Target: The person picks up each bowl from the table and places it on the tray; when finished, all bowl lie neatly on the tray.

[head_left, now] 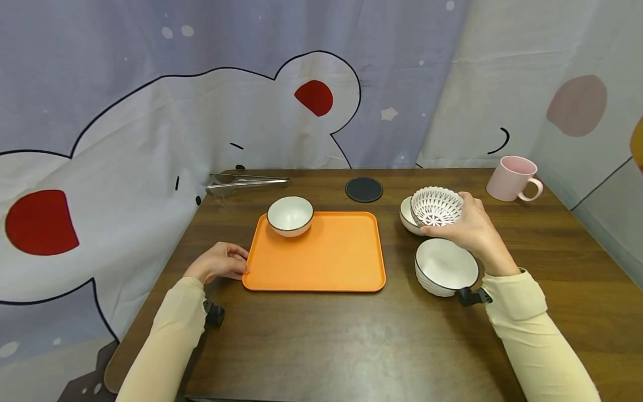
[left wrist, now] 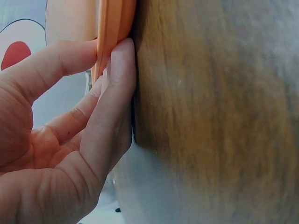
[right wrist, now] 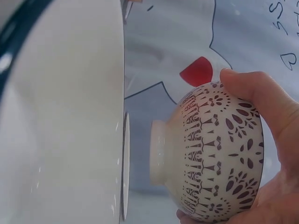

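My right hand (head_left: 469, 224) grips a patterned bowl (right wrist: 219, 154) by its sides, fingers and thumb spread around it. In the right wrist view the bowl's foot hangs free, with dark leaf-like marks on its outside. Partly behind it in the head view stands a small white bowl (head_left: 409, 216). A larger white bowl (head_left: 446, 262) with a dark rim sits just below that hand. My left hand (head_left: 221, 261) pinches the left edge of an orange tray (head_left: 331, 257), seen closely at the tray's rim (left wrist: 110, 37). On the tray's back left corner rests a dark-rimmed white bowl (head_left: 290, 215).
A round black coaster (head_left: 364, 190) lies behind the tray. Metal tongs (head_left: 251, 182) lie at the table's back left. A pink mug (head_left: 511, 178) stands at the back right. Behind the wooden table (head_left: 301, 346) hangs a printed curtain (head_left: 241, 123).
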`<control>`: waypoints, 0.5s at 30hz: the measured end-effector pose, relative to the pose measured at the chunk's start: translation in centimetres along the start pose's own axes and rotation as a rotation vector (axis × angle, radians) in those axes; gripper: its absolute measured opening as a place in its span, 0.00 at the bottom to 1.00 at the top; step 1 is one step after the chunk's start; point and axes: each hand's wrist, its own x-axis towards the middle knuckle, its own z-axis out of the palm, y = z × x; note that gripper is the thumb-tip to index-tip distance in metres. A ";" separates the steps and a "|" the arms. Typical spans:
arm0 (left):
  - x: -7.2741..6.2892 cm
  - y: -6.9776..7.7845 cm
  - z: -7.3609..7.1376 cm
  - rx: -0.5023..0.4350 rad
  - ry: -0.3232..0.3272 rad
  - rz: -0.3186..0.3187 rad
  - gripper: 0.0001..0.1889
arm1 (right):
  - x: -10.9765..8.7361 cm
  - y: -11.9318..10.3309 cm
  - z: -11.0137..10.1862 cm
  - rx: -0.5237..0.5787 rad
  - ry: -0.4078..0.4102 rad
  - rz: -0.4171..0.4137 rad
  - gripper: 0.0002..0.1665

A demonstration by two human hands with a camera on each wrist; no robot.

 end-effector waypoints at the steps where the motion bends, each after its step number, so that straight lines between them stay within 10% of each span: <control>1: 0.0 0.0 0.0 0.001 0.000 0.000 0.25 | 0.0 -0.2 0.1 0.002 -0.003 -0.001 0.76; 15: -0.3 0.1 0.0 -0.001 0.011 -0.007 0.25 | 0.6 -2.4 1.5 0.066 -0.013 -0.021 0.71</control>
